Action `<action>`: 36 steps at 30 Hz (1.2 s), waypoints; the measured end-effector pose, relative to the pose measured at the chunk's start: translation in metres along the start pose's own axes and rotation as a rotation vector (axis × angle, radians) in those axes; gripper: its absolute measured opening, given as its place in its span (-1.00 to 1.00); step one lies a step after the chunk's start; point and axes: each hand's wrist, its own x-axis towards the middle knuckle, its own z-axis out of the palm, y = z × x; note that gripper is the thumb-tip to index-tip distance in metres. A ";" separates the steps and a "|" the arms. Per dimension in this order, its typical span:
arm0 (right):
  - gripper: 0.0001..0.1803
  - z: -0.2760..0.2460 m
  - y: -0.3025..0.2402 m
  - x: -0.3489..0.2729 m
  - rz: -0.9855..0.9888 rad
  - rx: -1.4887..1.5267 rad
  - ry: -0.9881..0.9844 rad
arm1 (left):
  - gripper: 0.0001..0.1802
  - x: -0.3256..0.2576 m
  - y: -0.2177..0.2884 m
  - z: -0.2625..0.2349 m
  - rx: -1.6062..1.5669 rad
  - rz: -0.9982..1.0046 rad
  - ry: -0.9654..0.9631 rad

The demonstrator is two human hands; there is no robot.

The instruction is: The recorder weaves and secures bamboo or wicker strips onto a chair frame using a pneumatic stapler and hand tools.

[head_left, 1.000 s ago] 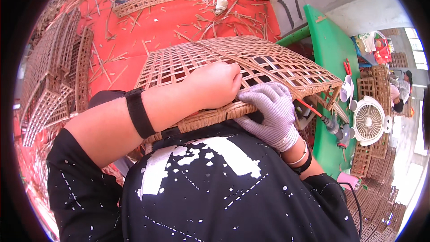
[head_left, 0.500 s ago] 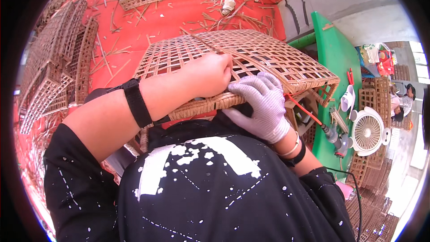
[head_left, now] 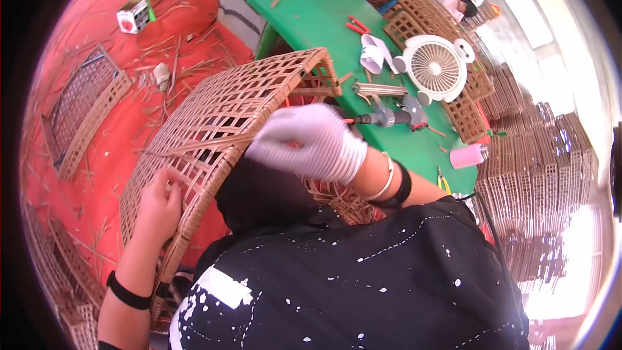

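A brown woven rattan basket (head_left: 214, 100) with an open lattice and a wrapped rim leans tilted in front of me. My bare left hand (head_left: 161, 204) lies against its lattice near the rim, thumb and fingers curled together. What they pinch, if anything, is hidden. A flat rattan strip (head_left: 204, 147) runs across the weave toward the rim and ends at my right hand (head_left: 308, 142). That hand wears a pale ribbed glove, slightly blurred, its fingers bent closed around the strip's end just past the rim.
On the green table (head_left: 291, 10) at the right are a white fan (head_left: 434, 68), a power drill (head_left: 389, 116), red-handled pliers (head_left: 357, 24) and a pink bottle (head_left: 468, 155). Another woven panel (head_left: 91, 113) and scraps lie on the red floor covering. Stacked baskets (head_left: 538, 175) stand far right.
My view has swung to the right. The basket now stands turned and steeper on the left. My hands have moved apart, the right one pulling away past the rim with the strip.
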 end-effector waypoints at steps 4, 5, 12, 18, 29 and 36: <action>-0.49 -0.075 0.058 -0.031 0.769 0.016 0.411 | -0.92 0.005 -0.002 0.001 -0.035 -0.007 0.016; -0.48 -0.098 0.086 -0.051 0.880 -0.007 0.505 | -0.92 0.006 -0.003 0.003 -0.051 0.012 0.014; -0.45 -0.137 0.185 -0.197 1.431 0.141 1.016 | -0.87 0.004 -0.014 0.003 -0.012 0.086 0.058; -0.26 -0.125 0.230 -0.217 1.272 0.775 1.256 | -0.90 -0.003 0.007 -0.005 0.002 0.019 0.045; -0.57 -0.141 0.232 -0.167 1.299 0.794 1.054 | -0.82 -0.003 -0.006 0.003 -0.022 0.025 0.085; -0.76 -0.176 0.280 -0.186 1.150 0.977 1.280 | -0.76 -0.003 0.015 -0.015 0.038 -0.127 -0.085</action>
